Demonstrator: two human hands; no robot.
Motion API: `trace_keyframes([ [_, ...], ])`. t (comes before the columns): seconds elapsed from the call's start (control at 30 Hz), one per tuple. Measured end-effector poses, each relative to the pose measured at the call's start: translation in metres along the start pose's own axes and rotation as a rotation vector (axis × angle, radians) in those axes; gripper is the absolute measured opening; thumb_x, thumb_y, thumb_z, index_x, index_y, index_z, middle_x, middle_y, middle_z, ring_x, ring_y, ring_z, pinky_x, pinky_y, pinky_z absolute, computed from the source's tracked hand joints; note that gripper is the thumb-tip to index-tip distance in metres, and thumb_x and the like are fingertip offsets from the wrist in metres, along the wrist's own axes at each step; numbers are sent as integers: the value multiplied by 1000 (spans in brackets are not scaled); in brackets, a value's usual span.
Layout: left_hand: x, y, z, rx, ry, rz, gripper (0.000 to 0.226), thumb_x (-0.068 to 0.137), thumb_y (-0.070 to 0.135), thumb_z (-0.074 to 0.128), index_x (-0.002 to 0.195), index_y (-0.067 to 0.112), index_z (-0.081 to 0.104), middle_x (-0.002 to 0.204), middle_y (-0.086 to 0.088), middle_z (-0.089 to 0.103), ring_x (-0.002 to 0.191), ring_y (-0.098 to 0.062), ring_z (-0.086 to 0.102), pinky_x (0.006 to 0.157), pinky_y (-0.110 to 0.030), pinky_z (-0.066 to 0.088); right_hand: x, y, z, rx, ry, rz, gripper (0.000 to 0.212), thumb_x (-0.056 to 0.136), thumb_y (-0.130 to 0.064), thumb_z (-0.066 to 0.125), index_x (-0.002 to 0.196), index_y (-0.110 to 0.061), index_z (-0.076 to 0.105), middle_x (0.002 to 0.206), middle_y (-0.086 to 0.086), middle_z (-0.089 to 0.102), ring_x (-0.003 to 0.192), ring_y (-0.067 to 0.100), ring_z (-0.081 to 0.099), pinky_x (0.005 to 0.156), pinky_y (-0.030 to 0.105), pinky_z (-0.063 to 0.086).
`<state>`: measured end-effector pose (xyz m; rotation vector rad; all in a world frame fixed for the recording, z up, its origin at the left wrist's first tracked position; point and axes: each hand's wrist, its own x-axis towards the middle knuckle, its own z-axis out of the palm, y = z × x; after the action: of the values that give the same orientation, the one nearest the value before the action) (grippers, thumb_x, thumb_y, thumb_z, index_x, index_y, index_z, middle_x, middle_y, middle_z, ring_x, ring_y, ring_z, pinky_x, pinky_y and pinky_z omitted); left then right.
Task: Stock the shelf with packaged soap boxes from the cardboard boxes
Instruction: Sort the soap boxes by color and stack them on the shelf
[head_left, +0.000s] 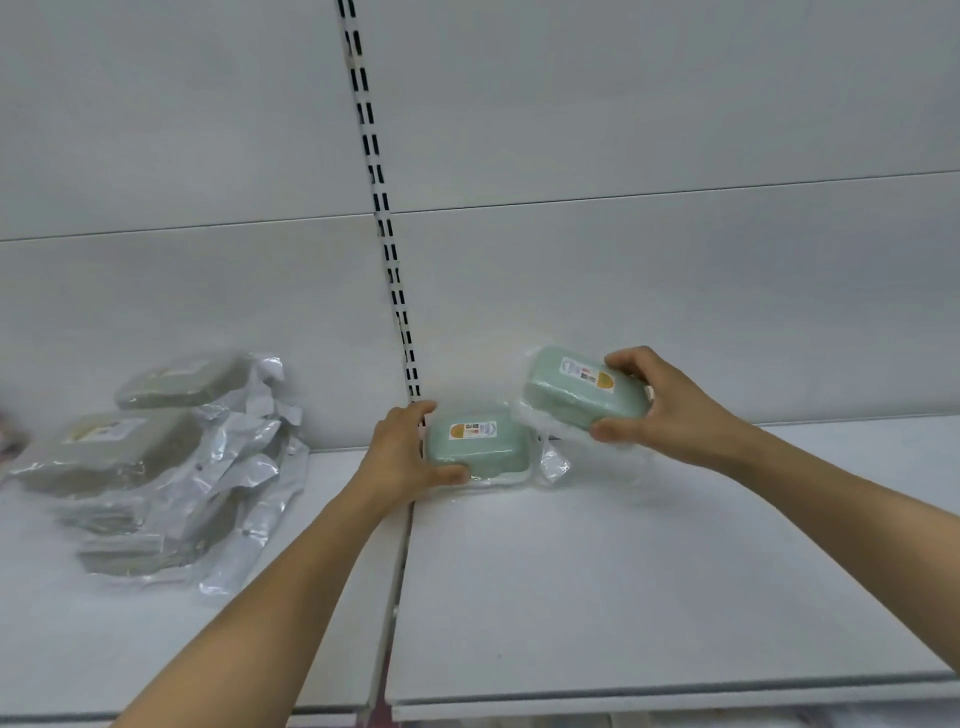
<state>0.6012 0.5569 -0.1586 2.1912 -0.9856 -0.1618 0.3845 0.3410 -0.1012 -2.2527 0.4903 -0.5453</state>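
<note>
Your left hand (402, 449) gripped a pale green plastic-wrapped soap box (475, 441) lying on the white shelf (623, 571); your right hand (660, 405) clasped a second wrapped green soap box (576, 392), tilted above it

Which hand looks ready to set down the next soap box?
The right hand. It holds a green soap box tilted above the shelf, not yet set down. The left hand grips the other box, which already lies flat by the back wall.
</note>
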Motion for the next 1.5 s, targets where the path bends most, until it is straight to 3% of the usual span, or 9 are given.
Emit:
trace_keyframes([
  [0.13,-9,-13,-3,-96,49,-72,109,55,40,94,146,22,37,138,3,49,129,-13,45,104,-30,38,32,-31,13,40,-48,-84,67,70,-26,85,126,-26,49,118,-10,55,108,2,54,84,16,46],
  [0.33,-18,-24,-5,-87,90,-110,99,56,45,92,140,21,45,132,6,54,125,-12,49,102,-30,41,67,-54,55,-165,-240,-178,65,67,-31,85,122,-27,51,115,-8,51,101,8,53,83,21,46],
  [0.57,-29,-26,-16,73,112,-85,87,70,45,84,143,21,42,136,1,50,128,-17,44,104,-34,39,75,-35,76,-257,-336,-135,64,71,-41,73,128,-29,47,120,-8,44,114,14,42,100,38,43],
  [0.7,-36,-16,-21,258,115,-66,79,78,50,75,143,22,41,137,-1,49,129,-21,42,103,-33,37,67,-41,74,-371,-365,-126,60,83,-39,68,136,-27,43,132,-3,38,127,21,30,106,39,35],
  [0.83,-59,5,-26,409,256,48,74,82,64,57,141,20,46,135,-1,53,127,-25,44,103,-39,36,31,-58,65,-554,-155,-239,71,91,-45,59,150,-26,26,157,-1,18,143,19,13,113,39,28],
  [0.97,-105,37,-13,414,453,230,64,85,64,42,122,15,63,116,-3,65,111,-27,58,94,-43,44,-37,-57,54,-511,57,-329,54,93,-40,56,143,-27,42,152,-6,32,137,15,30,104,30,32],
  [1.13,-183,72,27,396,377,302,52,89,56,44,120,19,63,117,1,65,111,-24,58,93,-40,45,-136,-27,33,-525,180,-379,39,87,-34,58,123,-20,62,127,-2,58,113,22,55,86,34,44],
  [1.3,-265,99,85,288,289,400,46,90,51,49,118,18,64,113,1,64,106,-19,56,87,-35,45,-243,22,11,-421,139,-324,35,86,-32,55,117,-18,64,118,-1,61,106,19,58,82,37,51],
  [1.5,-353,97,188,219,-106,285,48,90,57,45,124,26,59,121,8,59,113,-13,52,87,-31,45,-364,113,13,-340,12,-41,36,87,-34,57,121,-23,60,120,-4,56,111,18,55,83,41,50],
])
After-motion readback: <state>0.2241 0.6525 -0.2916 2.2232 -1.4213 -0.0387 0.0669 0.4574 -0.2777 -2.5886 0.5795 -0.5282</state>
